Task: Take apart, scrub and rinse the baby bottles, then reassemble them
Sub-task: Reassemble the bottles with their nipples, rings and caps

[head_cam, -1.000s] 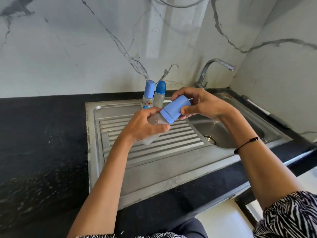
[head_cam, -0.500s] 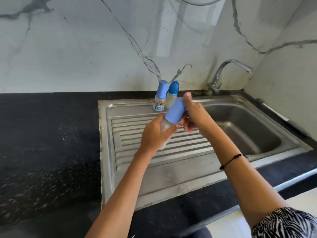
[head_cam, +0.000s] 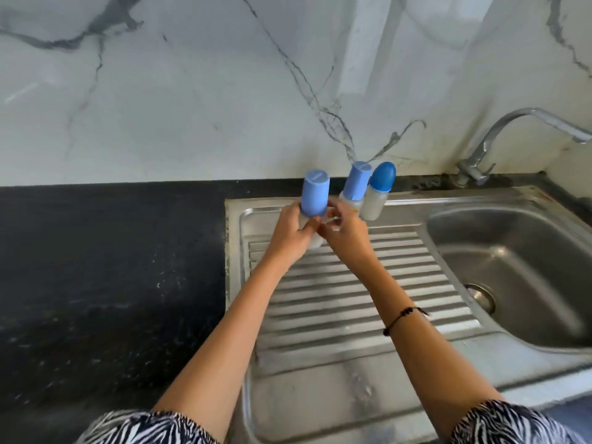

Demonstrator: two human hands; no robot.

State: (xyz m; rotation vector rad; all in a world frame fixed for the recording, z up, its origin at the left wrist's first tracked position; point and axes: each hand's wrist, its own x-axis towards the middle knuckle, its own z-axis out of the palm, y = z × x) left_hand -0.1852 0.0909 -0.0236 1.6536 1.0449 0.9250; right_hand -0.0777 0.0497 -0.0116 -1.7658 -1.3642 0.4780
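Both forearms reach forward from zebra-striped sleeves and converge, the hands meeting side by side with wrists angled toward each other. The left hand (head_cam: 290, 233) has its fingers curled round the lower body of a capped baby bottle (head_cam: 315, 197), holding it upright. The right hand (head_cam: 344, 235), a thin black cord bracelet (head_cam: 404, 316) on its wrist, touches the left, its fingertips (head_cam: 331, 216) bent in against the bottle just under the cap; blur hides whether they pinch it.
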